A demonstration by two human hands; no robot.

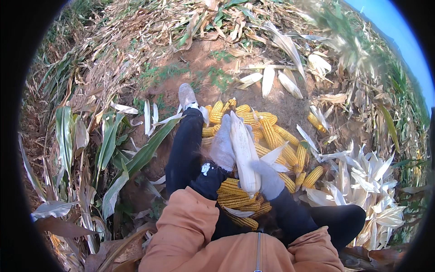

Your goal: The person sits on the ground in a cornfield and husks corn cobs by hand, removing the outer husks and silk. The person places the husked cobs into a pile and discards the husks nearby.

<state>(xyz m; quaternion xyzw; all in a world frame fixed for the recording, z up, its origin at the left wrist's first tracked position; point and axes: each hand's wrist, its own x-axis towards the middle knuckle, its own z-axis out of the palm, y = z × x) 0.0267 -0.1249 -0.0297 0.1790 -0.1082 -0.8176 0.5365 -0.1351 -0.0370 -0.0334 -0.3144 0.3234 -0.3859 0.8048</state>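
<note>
An ear of corn in its pale husk (244, 153) lies between my two gloved hands, above a pile of bare yellow corn cobs (270, 134). My left hand (223, 146), in a grey-white glove, grips the ear's left side towards its pointed tip. Around the lower right side of the ear is my right hand (269, 178), also gloved, near the thick end. The husk still wraps the whole visible side of the ear. More bare cobs (238, 197) lie close to my body, beneath the ear and between my legs.
Several husked ears (268, 81) lie on the soil ahead. A heap of stripped pale husks (367, 183) is at the right, near one partly bare cob (316, 122). Green and dry corn leaves (146, 149) stand at the left, beside my outstretched leg (187, 146). Dry stalks cover the ground beyond.
</note>
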